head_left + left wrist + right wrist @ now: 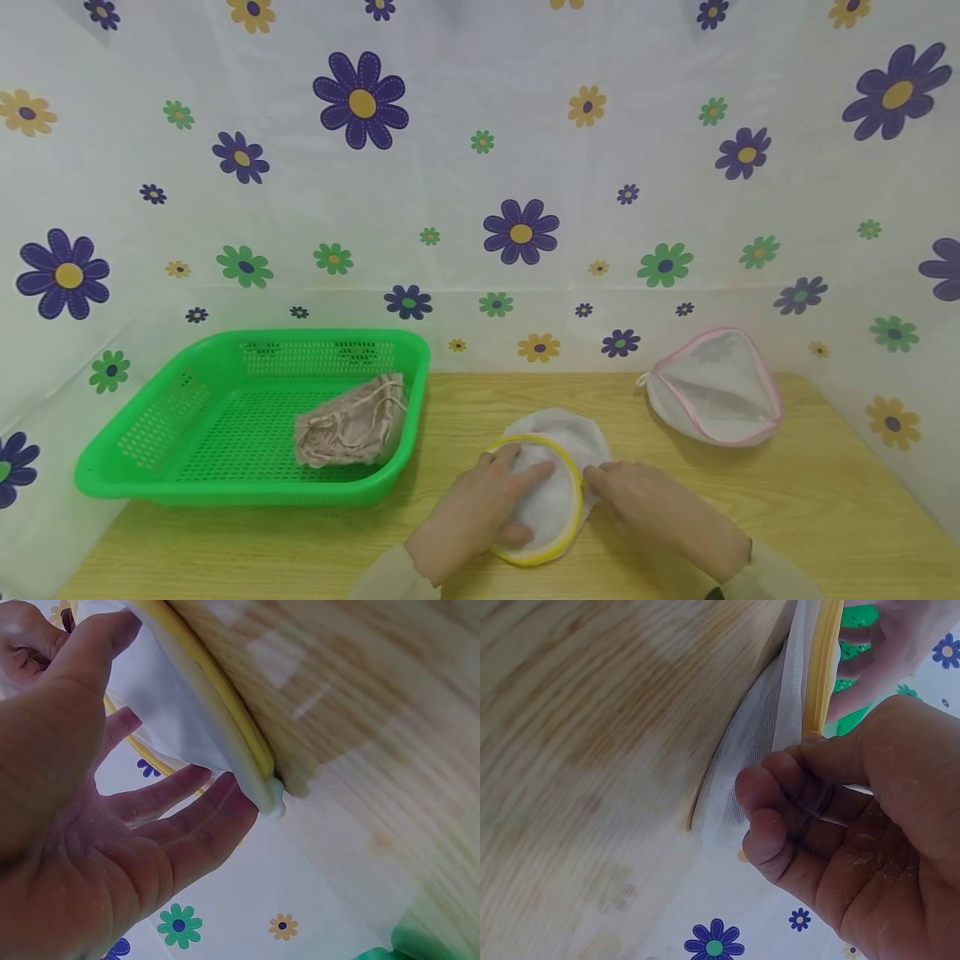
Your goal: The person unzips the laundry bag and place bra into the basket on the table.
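Note:
A white mesh laundry bag with a yellow rim lies on the wooden table in front of me. My left hand rests on its round top, fingers spread across the mesh inside the yellow ring. Seen from the left wrist, the thumb and fingers are apart and touch the bag's white fabric. At the ring's right side, my right hand pinches the yellow edge. The right wrist view shows thumb and forefinger together at the end of the yellow edging, the other fingers curled beside the mesh.
A green perforated basket stands on the left, with a crumpled beige drawstring bag inside. At the back right lies another white mesh bag with pink edging. A flower-print sheet hangs behind the wooden table.

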### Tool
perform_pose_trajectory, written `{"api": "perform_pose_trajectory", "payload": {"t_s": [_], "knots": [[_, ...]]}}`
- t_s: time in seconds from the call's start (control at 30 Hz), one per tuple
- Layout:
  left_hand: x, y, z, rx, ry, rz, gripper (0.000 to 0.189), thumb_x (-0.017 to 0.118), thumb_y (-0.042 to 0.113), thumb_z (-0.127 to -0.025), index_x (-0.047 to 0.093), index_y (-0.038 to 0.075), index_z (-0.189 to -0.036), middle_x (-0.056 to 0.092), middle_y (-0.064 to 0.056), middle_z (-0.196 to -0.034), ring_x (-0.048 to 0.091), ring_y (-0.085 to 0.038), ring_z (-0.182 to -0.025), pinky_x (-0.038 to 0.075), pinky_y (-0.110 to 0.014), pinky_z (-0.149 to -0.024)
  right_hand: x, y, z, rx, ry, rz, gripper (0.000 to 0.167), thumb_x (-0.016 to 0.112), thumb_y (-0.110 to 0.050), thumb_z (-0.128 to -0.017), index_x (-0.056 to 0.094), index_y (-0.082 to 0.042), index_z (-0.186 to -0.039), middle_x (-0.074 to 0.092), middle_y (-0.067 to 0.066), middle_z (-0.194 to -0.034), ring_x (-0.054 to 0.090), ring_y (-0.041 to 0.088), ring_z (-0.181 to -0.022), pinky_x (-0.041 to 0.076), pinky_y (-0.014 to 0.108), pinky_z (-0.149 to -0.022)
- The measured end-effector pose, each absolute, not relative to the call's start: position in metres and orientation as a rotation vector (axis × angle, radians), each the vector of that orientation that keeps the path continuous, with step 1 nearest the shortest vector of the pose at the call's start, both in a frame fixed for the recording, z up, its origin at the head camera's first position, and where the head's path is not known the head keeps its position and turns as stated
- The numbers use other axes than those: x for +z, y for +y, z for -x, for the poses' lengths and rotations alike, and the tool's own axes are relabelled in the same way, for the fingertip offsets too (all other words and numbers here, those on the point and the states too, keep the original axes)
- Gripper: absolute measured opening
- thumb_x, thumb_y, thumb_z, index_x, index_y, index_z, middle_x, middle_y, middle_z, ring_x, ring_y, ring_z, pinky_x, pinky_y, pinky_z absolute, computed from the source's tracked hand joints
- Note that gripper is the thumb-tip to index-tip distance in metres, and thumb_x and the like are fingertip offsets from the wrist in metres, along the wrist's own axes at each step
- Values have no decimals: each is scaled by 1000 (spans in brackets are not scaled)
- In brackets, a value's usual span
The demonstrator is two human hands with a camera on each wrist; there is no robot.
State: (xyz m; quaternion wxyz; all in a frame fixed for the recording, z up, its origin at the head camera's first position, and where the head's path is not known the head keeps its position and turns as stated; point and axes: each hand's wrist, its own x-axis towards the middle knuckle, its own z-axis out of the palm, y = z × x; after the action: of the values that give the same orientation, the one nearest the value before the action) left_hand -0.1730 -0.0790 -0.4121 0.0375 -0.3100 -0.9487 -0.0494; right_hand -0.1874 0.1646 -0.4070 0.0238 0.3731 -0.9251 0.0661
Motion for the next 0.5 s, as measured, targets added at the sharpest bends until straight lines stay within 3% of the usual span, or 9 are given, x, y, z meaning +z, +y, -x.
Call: {"api": "perform_pose_trajectory", "payload": {"t_s": [0.5], "knots": [[-412,-80,175,-170,-2912,962,75,86,43,-78,54,31,-145,55,-18,-140,65,-36,-103,60,-41,-76,-408,164,184,183,-2854,-1158,25,73,5,-79,58,-13,-88,63,-2,-76,56,11,-62,48,27,-55]]}}
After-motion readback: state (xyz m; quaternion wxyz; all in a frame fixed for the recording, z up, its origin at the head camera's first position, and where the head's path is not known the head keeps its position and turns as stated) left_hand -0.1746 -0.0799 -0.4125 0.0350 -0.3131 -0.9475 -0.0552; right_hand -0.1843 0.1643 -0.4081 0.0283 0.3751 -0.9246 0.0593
